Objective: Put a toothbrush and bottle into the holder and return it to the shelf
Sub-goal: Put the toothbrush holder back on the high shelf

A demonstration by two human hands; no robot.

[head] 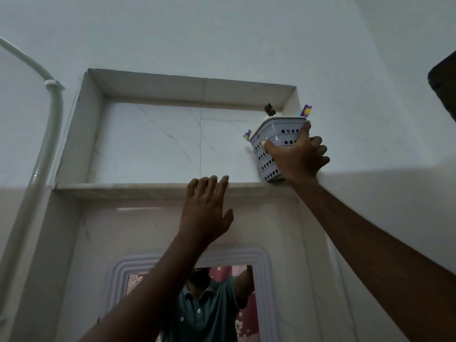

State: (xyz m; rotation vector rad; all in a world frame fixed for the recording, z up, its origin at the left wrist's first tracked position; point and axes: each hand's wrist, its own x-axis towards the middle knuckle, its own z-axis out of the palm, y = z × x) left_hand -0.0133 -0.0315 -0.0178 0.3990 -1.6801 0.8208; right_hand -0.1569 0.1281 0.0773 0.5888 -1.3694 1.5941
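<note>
Shelf (138,187) right end: right hand (299,157) grips holder (276,137); left hand (206,211) spread on ledge edge

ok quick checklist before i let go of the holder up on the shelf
1. Holder base on the shelf: cannot tell, ledge edge hides it.
2. Holder upright: not ok, it tilts left.
3. Right hand grip: ok, fingers wrap its side.
4. Toothbrush inside: ok, bristles above rim.
5. Bottle inside: ok, dark cap shows.
6. Left hand free to steady: ok, open on the ledge.
</note>
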